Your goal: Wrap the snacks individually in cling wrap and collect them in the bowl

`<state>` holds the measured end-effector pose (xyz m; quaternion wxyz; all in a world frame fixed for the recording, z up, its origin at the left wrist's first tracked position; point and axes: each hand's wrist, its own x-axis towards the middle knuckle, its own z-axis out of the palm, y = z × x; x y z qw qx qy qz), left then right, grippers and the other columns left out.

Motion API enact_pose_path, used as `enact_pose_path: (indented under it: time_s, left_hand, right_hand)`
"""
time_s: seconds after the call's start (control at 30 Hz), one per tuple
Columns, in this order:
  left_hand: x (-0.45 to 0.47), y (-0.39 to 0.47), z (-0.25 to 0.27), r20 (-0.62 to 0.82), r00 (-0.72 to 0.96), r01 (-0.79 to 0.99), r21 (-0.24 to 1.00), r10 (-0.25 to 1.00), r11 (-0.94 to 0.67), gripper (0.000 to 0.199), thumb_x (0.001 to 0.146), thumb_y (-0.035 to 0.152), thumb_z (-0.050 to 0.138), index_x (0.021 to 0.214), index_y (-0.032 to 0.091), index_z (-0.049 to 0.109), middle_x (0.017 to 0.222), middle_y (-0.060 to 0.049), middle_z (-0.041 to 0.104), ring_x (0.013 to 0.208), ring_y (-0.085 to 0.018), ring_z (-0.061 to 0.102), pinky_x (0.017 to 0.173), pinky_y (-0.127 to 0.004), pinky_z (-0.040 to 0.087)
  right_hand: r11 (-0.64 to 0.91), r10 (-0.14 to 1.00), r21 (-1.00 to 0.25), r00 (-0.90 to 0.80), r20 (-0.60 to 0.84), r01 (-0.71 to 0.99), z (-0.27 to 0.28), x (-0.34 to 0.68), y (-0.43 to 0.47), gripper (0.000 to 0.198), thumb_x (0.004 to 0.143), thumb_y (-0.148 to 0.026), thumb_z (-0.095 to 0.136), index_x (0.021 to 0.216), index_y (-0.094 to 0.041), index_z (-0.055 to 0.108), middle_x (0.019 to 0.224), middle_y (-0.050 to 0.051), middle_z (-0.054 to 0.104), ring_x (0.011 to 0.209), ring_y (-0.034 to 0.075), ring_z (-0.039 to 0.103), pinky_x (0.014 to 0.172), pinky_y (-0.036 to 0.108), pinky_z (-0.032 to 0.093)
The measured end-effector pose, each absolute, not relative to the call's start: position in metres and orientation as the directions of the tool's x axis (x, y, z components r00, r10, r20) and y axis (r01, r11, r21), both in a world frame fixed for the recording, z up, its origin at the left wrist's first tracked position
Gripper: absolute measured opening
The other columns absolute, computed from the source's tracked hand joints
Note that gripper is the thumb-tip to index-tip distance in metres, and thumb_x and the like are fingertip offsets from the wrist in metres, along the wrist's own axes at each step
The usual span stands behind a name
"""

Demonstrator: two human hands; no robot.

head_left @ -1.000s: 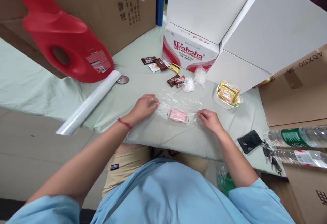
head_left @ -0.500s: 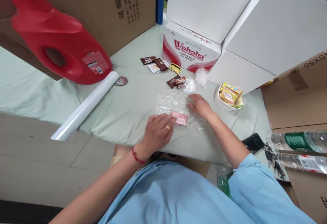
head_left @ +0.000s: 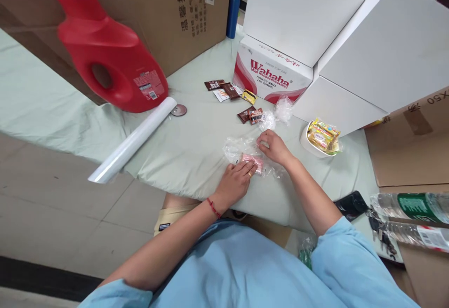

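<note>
A small pink packet [head_left: 253,159] lies on a crumpled sheet of clear plastic film [head_left: 235,146] on the cloth-covered table. My left hand [head_left: 235,184] rests with outstretched fingers on top of the packet, pressing from the near side. At the film's far right, my right hand [head_left: 275,149] is closed, its thumb and forefinger pinching the edge. Just beyond that hand sit a crumpled ball of clear film [head_left: 268,121] and a second film-wrapped bundle [head_left: 283,110]. Small brown sachets [head_left: 246,114] lie farther left.
A white bowl [head_left: 308,144] of yellow packets stands to the right. A white roll [head_left: 133,142] overhangs the front edge, near a red jug [head_left: 115,60]. A Wahaba-style printed carton [head_left: 273,71] and white boxes stand behind. Plastic bottles [head_left: 414,207] and keys [head_left: 380,231] lie right.
My left hand has moved onto the pink packet and its fingers now lie on it. My right fingers have closed on the film's edge. The camera view has shifted slightly left.
</note>
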<state>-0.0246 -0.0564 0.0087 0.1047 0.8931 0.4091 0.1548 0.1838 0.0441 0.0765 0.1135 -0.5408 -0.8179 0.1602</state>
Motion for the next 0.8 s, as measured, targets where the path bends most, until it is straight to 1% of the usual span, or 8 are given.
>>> enact_pose_path:
  time_s: [0.17,0.3,0.4,0.5,0.57,0.63,0.7,0.8]
  left_hand:
    - [-0.024,-0.058,0.006,0.203,0.603,0.701,0.328,0.772,-0.634,0.049,0.106,0.016,0.039,0.148,0.023,0.064,0.149,-0.011,0.066,0.138,-0.029,0.057,0.097,-0.048,0.047]
    - [-0.027,-0.058,0.004,0.204,0.593,0.683,0.385,0.779,-0.621,0.041,0.105,0.017,0.045,0.136,0.020,0.071,0.133,-0.012,0.075,0.136,-0.029,0.060,0.101,-0.047,0.049]
    - [-0.035,-0.054,0.002,0.241,0.566,0.627,0.495,0.788,-0.602,0.039,0.100,0.016,0.051,0.133,0.019,0.072,0.134,-0.012,0.075,0.136,-0.028,0.061,0.111,-0.047,0.049]
    - [-0.045,-0.049,-0.001,0.276,0.532,0.519,0.640,0.800,-0.566,0.036,0.095,0.012,0.051,0.119,0.023,0.077,0.123,-0.007,0.079,0.126,-0.023,0.067,0.114,-0.042,0.050]
    - [-0.051,-0.045,-0.002,0.303,0.390,0.515,0.711,0.870,-0.479,0.033,0.097,0.015,0.048,0.109,0.024,0.077,0.114,-0.005,0.081,0.119,-0.022,0.069,0.110,-0.042,0.053]
    - [-0.053,-0.042,-0.002,0.309,0.114,0.583,0.749,0.944,-0.315,0.030,0.102,0.026,0.047,0.110,0.021,0.075,0.116,-0.009,0.079,0.118,-0.025,0.068,0.110,-0.046,0.052]
    - [-0.050,-0.038,0.000,0.268,-0.146,0.657,0.746,0.952,-0.110,0.036,0.102,0.041,0.051,0.120,0.016,0.072,0.131,-0.017,0.073,0.128,-0.032,0.063,0.115,-0.054,0.046]
    - [-0.037,-0.028,0.004,0.137,-0.238,0.726,0.682,0.962,0.083,0.062,0.093,0.057,0.064,0.134,0.010,0.064,0.158,-0.027,0.052,0.150,-0.042,0.043,0.123,-0.061,0.036]
  right_hand:
    - [0.504,0.813,-0.354,-0.571,-0.113,0.788,0.088,0.176,-0.011,0.029,0.103,-0.021,0.051,0.119,-0.025,0.074,0.106,0.005,0.066,0.088,0.017,0.063,0.080,0.025,0.048]
    - [0.469,0.837,-0.379,-0.539,-0.098,0.798,0.065,0.176,-0.042,0.039,0.105,-0.020,0.047,0.137,-0.029,0.070,0.112,0.006,0.064,0.093,0.017,0.065,0.082,0.026,0.050]
    - [0.422,0.871,-0.456,-0.490,-0.036,0.783,0.043,0.178,-0.050,0.043,0.106,-0.018,0.047,0.143,-0.029,0.067,0.110,0.006,0.062,0.097,0.017,0.065,0.086,0.027,0.052]
    - [0.399,0.885,-0.484,-0.464,-0.018,0.779,0.029,0.174,-0.054,0.047,0.107,-0.018,0.047,0.148,-0.031,0.065,0.108,0.005,0.060,0.096,0.017,0.063,0.086,0.027,0.052]
    - [0.380,0.895,-0.467,-0.446,-0.034,0.798,0.023,0.168,-0.057,0.047,0.107,-0.017,0.049,0.148,-0.033,0.065,0.108,0.005,0.060,0.096,0.017,0.062,0.085,0.026,0.051]
    - [0.353,0.908,-0.431,-0.415,-0.056,0.830,0.021,0.161,-0.059,0.046,0.106,-0.018,0.052,0.145,-0.036,0.067,0.109,0.004,0.061,0.094,0.017,0.060,0.084,0.026,0.050]
    - [0.326,0.920,-0.411,-0.385,-0.068,0.852,0.019,0.157,-0.061,0.045,0.106,-0.019,0.053,0.143,-0.038,0.068,0.110,0.003,0.061,0.093,0.017,0.059,0.082,0.025,0.048]
    - [0.318,0.926,-0.423,-0.374,-0.055,0.849,0.017,0.155,-0.061,0.045,0.105,-0.017,0.052,0.140,-0.038,0.070,0.109,0.004,0.061,0.094,0.018,0.059,0.081,0.025,0.047]
